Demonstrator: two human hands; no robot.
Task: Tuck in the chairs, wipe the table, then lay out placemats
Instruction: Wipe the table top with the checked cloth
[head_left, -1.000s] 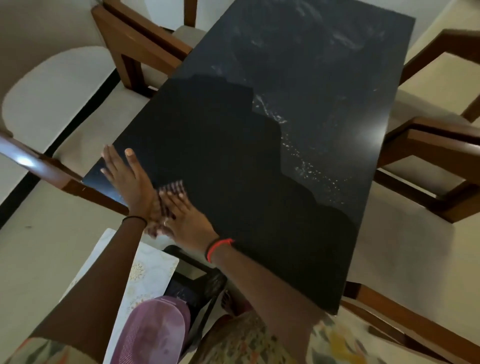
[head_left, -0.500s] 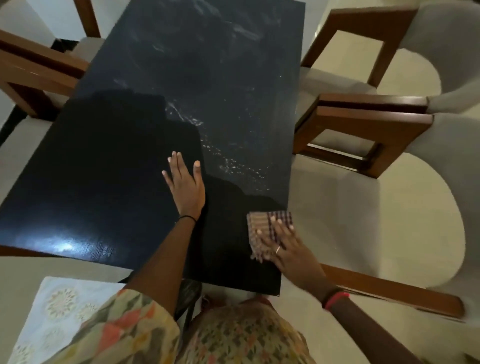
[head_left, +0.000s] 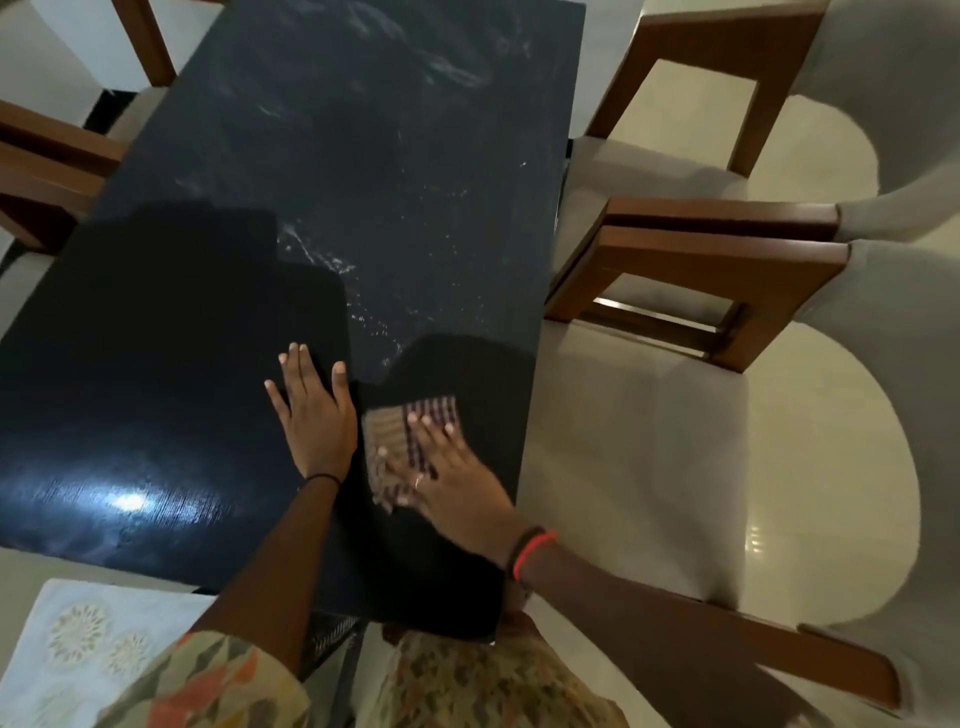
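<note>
A long black table (head_left: 363, 171) fills the middle of the head view, with pale streaks and specks across its far half. My left hand (head_left: 311, 415) lies flat on the top with fingers spread and holds nothing. Just to its right, my right hand (head_left: 447, 473) presses flat on a folded checked cloth (head_left: 387, 423) near the table's right front edge. A white placemat (head_left: 67, 644) with pale flower patterns lies at the lower left, off the table.
Wooden chairs with beige seats (head_left: 701, 270) stand tucked along the right side, and another chair (head_left: 47, 166) is at the left. A dark wire object (head_left: 332, 631) sits under the near table edge. A light glare (head_left: 130, 501) shows on the near left of the top.
The cloth under my right hand slid right across the near end of the table, then back left toward my left hand. My left hand stayed flat on the top.
</note>
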